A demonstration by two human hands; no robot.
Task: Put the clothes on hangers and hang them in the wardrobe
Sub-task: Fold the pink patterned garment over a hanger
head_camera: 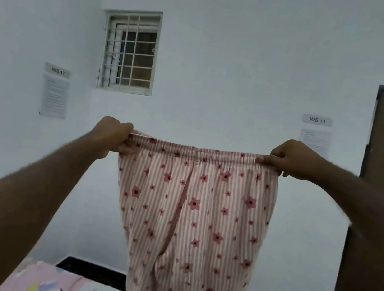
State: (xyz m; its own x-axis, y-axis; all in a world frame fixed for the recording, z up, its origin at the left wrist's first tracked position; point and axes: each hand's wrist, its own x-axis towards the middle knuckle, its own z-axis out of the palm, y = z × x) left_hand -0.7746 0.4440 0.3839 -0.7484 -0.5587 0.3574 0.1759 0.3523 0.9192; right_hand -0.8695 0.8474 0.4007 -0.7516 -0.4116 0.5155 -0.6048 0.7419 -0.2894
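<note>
Pale wall and barred window behind. Striped floral trousers are held up centre, waistband pinched taut by left hand and right hand. Waistband should be kept level; no hanger is seen.

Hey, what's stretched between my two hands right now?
In the head view, the striped floral pants' waistband spans from left hand to right hand; each hand grips one end.
</note>
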